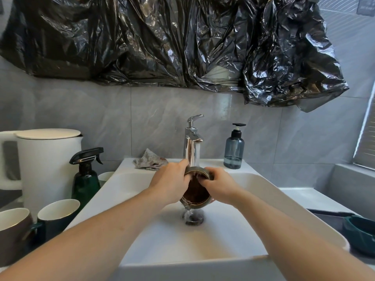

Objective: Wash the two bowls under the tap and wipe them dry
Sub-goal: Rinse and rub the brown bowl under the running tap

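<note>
Both bare forearms extend forward and converge, left hand (169,182) and right hand (221,185) curled closed on one brown bowl (195,194).

Bowl (195,194) under tap (192,142) over sink (253,187), kettle (48,169) left, dispenser (234,151) right

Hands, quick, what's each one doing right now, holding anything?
Left hand: closed on the brown bowl, gripping its left rim under the running tap.
Right hand: closed on the same bowl's upper right rim.
</note>
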Tool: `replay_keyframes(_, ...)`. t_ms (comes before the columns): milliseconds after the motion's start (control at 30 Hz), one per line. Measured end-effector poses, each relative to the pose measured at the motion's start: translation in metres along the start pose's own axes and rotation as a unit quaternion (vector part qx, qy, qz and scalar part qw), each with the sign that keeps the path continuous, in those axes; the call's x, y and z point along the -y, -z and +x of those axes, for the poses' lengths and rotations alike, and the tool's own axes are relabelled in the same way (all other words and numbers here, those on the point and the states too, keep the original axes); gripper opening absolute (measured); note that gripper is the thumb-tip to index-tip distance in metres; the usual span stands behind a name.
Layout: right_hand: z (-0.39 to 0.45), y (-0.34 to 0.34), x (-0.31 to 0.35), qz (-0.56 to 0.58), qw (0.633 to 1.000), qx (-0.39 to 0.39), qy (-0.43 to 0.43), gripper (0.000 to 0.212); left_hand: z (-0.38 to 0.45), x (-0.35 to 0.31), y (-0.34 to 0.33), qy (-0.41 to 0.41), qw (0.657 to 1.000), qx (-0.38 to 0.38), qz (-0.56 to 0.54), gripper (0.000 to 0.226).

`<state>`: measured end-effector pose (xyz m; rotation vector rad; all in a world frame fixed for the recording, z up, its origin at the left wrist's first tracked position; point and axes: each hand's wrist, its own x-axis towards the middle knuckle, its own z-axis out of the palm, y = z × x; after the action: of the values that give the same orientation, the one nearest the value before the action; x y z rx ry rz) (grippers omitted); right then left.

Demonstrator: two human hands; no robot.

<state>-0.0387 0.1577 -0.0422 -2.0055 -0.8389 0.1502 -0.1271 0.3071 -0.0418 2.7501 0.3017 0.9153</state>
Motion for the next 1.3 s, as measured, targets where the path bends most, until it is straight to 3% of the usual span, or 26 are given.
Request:
replay_keyframes(167, 0.0, 0.003, 0.0, -0.029, 0.998, -0.051, -0.005, 0.016, 0.004, -0.002, 0.0, 0.038, 0.997, -0.002, -0.06, 0.013)
replay_keyframes(333, 0.001, 0.009, -0.001, 0.021, 0.992, -0.124, -0.004, 0.023, 0.004, 0.002, -0.001, 0.09, 0.98, 0.114, -0.137, 0.023)
replay_keyframes(467, 0.001, 0.006, 0.0, 0.059, 0.994, -0.092, -0.015, 0.023, 0.003, -0.005, -0.002, 0.122, 0.947, 0.148, -0.256, 0.02)
replay_keyframes(567, 0.0, 0.004, 0.002, 0.103, 0.992, -0.011, -0.067, 0.023, 0.003, 0.001, -0.002, 0.099, 0.969, 0.102, -0.201, 0.018)
replay_keyframes(700, -0.002, 0.0, 0.002, 0.057, 0.989, 0.07, -0.119, 0.037, 0.005, 0.013, -0.001, 0.037, 0.998, 0.029, -0.034, 0.013)
replay_keyframes(833, -0.002, 0.004, 0.005, 0.048, 0.993, 0.043, -0.102, 0.035, 0.007, 0.009, -0.001, 0.053, 0.996, 0.014, -0.073, 0.017)
replay_keyframes(1100, 0.001, 0.008, 0.004, 0.011, 0.994, -0.029, -0.1, 0.032, 0.008, 0.003, 0.001, 0.082, 0.984, 0.061, -0.146, 0.02)
replay_keyframes(1300, 0.0, 0.008, 0.005, 0.015, 0.991, 0.006, -0.131, 0.032, 0.006, 0.005, 0.002, 0.071, 0.987, 0.086, -0.12, 0.026)
